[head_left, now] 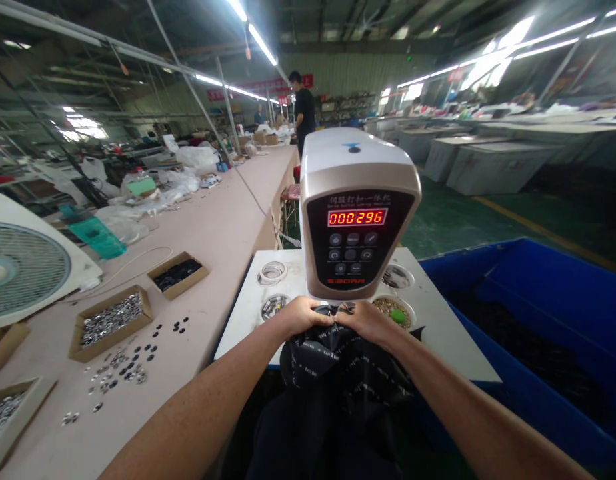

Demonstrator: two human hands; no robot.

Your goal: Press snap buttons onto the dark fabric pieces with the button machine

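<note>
Black fabric with white printed lettering [315, 357] hangs bunched over the front edge of the machine's white table. My left hand [305, 316] pinches its upper edge from the left, and my right hand [361, 319] grips the same edge from the right. Both hands are close together, thumbs nearly touching, just below the head of a white and gold button machine [361, 167]. Its red display reads 000296. The machine's lower working parts are hidden behind the head and my hands.
Round trays of small parts are set into the white machine table [243, 320]. Left, a long table [188, 340] holds boxes of metal snaps [111, 320], loose snaps and a fan [28, 257]. A blue bin [528, 267] with dark fabric stands right. A person [304, 110] stands beyond.
</note>
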